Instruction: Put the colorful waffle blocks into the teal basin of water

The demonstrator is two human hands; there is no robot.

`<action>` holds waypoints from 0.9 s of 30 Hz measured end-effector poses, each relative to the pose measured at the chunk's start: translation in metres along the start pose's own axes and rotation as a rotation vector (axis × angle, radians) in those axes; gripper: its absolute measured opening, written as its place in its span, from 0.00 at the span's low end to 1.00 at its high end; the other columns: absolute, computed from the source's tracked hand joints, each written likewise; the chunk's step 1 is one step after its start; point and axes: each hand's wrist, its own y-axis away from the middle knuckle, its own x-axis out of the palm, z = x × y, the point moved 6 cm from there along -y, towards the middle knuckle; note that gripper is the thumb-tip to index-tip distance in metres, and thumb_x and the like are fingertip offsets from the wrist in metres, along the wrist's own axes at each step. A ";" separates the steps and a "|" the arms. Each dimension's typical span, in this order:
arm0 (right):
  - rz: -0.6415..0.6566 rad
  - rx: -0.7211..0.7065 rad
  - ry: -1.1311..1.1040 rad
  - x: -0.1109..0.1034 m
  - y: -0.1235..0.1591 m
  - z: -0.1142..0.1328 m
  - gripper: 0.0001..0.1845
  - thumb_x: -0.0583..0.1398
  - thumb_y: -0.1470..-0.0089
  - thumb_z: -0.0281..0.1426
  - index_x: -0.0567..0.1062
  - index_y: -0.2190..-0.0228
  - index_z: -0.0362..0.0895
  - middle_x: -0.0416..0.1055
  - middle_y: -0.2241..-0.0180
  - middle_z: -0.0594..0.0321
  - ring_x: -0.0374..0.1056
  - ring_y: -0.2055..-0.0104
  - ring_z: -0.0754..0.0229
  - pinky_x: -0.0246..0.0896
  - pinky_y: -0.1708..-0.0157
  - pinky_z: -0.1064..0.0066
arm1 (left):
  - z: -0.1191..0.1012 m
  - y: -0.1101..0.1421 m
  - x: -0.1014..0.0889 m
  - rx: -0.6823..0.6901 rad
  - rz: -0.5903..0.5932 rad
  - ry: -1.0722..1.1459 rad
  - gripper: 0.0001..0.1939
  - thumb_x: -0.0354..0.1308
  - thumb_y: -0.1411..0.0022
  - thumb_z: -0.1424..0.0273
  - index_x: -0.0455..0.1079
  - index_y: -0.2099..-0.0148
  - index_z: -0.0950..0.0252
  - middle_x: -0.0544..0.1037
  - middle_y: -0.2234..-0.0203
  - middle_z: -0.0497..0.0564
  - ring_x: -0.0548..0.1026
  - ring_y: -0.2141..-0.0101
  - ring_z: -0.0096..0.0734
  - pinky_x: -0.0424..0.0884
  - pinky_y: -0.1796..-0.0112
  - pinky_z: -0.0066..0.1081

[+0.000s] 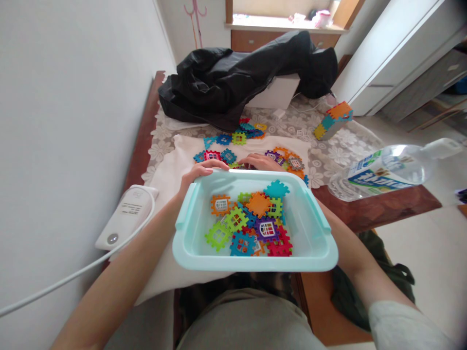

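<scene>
Pale-blue plastic bin (321,228), part-filled with interlocking tiles, sits at the table's near edge; left hand (199,172) fingers curl over its far rim. Right hand (260,161) lies flat, fingers together, on loose colourful tiles (288,159) beyond: gathering step, judged midway; next needs a pinch.

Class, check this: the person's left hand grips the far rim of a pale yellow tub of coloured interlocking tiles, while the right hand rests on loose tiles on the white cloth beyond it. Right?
Not quite: the tub is pale mint-blue, not yellow, as the head view shows. The left hand does grip its far rim, the tub does hold coloured interlocking tiles, and the right hand rests among loose tiles on the white cloth.
</scene>
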 end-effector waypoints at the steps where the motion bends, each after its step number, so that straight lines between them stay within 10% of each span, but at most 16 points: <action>1: -0.007 0.006 -0.008 0.000 0.000 0.001 0.23 0.66 0.40 0.36 0.84 0.43 0.55 0.83 0.55 0.52 0.78 0.54 0.46 0.73 0.51 0.52 | 0.000 0.000 0.000 -0.002 0.000 0.003 0.17 0.64 0.47 0.62 0.84 0.59 0.66 0.82 0.60 0.53 0.76 0.62 0.37 0.70 0.60 0.31; 5: -0.045 0.038 -0.001 0.000 0.001 0.000 0.17 0.66 0.42 0.36 0.86 0.51 0.59 0.82 0.60 0.54 0.76 0.58 0.46 0.73 0.55 0.51 | -0.001 0.002 0.001 -0.011 -0.023 0.006 0.17 0.65 0.48 0.62 0.85 0.60 0.67 0.83 0.60 0.53 0.76 0.62 0.37 0.71 0.62 0.31; 8: -0.055 0.052 0.019 0.000 0.002 -0.003 0.28 0.65 0.39 0.40 0.80 0.38 0.58 0.82 0.58 0.54 0.76 0.58 0.46 0.74 0.55 0.50 | -0.002 0.002 0.002 -0.005 -0.028 0.006 0.18 0.65 0.51 0.61 0.85 0.61 0.66 0.83 0.63 0.54 0.76 0.63 0.38 0.70 0.64 0.31; 13: 0.036 -0.005 0.048 0.003 0.002 0.002 0.24 0.63 0.34 0.43 0.81 0.38 0.59 0.80 0.41 0.53 0.76 0.40 0.43 0.74 0.42 0.50 | -0.002 0.000 0.003 0.014 -0.016 0.000 0.16 0.65 0.50 0.62 0.85 0.62 0.66 0.84 0.62 0.53 0.75 0.63 0.37 0.71 0.62 0.30; 27: -0.224 0.085 -0.066 -0.015 0.001 0.018 0.17 0.61 0.39 0.43 0.82 0.50 0.59 0.81 0.58 0.55 0.76 0.60 0.46 0.75 0.55 0.50 | 0.000 0.001 0.003 -0.001 -0.002 0.016 0.16 0.65 0.48 0.62 0.85 0.60 0.64 0.83 0.63 0.52 0.75 0.64 0.37 0.68 0.63 0.31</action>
